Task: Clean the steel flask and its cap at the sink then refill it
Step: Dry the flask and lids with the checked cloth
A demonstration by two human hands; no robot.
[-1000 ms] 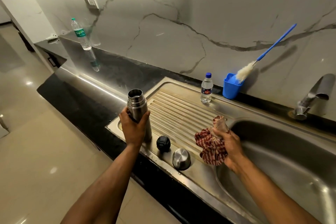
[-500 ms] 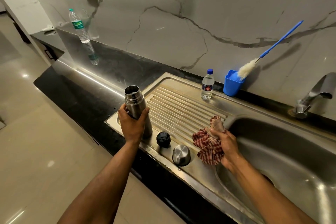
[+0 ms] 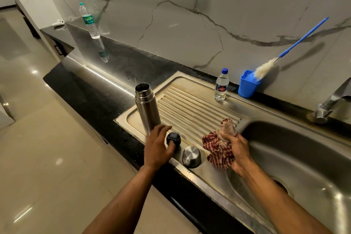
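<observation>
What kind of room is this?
Most likely a kitchen. There is a steel sink with a ridged draining board, a tap at the marbled wall, and a dark stone counter. A steel flask stands on the board.

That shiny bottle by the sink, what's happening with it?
A person is washing up a steel flask. It stands open on the draining board with nobody holding it. The left hand reaches to the black stopper beside it, and the steel cap sits upside down nearby. The right hand grips a checked cloth at the sink's edge.
</observation>
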